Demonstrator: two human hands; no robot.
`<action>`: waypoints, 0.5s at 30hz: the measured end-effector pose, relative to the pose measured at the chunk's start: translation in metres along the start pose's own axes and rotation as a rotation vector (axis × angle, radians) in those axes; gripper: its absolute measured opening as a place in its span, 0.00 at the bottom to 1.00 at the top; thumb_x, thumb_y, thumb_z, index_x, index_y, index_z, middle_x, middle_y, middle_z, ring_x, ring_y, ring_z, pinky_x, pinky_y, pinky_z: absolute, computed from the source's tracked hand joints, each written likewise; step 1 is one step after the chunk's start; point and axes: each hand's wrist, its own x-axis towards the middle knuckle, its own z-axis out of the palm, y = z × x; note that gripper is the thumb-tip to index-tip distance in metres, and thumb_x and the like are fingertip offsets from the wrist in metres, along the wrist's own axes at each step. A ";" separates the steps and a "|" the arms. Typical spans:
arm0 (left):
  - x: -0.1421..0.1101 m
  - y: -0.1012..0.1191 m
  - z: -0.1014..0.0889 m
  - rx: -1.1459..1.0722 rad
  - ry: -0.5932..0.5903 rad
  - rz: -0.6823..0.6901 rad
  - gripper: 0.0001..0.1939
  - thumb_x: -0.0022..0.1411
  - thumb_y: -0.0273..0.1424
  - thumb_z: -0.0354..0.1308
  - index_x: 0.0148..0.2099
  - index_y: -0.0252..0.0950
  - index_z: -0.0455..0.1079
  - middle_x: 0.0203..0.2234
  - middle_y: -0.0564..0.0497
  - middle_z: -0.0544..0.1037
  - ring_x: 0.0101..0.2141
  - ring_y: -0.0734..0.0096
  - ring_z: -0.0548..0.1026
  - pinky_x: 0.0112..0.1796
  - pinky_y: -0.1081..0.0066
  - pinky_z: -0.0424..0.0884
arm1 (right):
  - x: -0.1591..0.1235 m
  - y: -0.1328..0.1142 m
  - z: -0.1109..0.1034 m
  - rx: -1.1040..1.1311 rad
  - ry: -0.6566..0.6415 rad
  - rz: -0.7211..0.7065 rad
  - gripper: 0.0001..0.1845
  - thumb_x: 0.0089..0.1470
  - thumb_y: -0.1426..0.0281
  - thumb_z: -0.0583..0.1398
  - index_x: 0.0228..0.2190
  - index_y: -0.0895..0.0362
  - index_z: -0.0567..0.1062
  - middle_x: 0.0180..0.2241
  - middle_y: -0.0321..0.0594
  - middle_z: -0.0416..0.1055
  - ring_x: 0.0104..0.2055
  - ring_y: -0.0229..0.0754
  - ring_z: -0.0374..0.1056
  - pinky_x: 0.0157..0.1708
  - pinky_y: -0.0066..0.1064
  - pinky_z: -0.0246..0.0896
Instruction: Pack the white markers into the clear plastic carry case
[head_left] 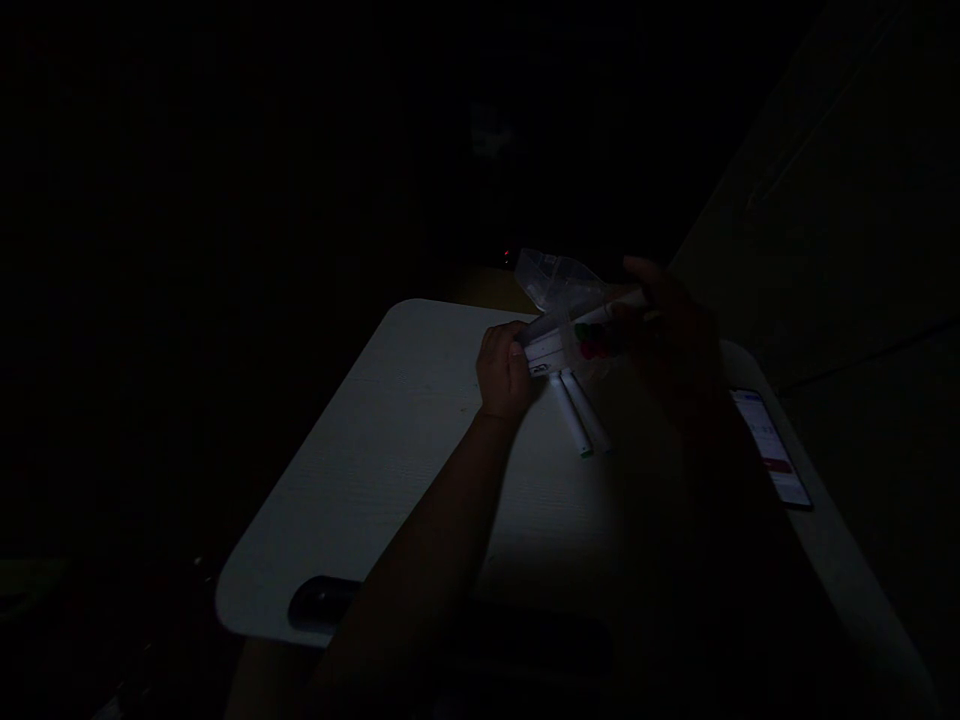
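The scene is very dark. My left hand (504, 372) is closed on the lower end of a clear plastic bag (559, 290) that holds several white markers with coloured caps (592, 340). My right hand (671, 335) is curled round the bag's other side and pinches a white marker at its opening. Two more white markers (577, 410) lie side by side on the white table (390, 440), just below the bag.
A lit phone (772, 448) lies on the table at the right, near my right forearm. A dark rounded object (322, 603) sits at the table's near left edge. Everything around the table is black.
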 end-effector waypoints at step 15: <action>0.001 0.000 0.000 -0.030 -0.009 -0.004 0.24 0.68 0.44 0.32 0.42 0.36 0.66 0.33 0.46 0.74 0.36 0.65 0.71 0.38 0.64 0.67 | 0.002 0.000 0.006 -0.109 -0.117 -0.107 0.20 0.58 0.67 0.47 0.47 0.56 0.72 0.36 0.45 0.69 0.41 0.45 0.66 0.45 0.42 0.62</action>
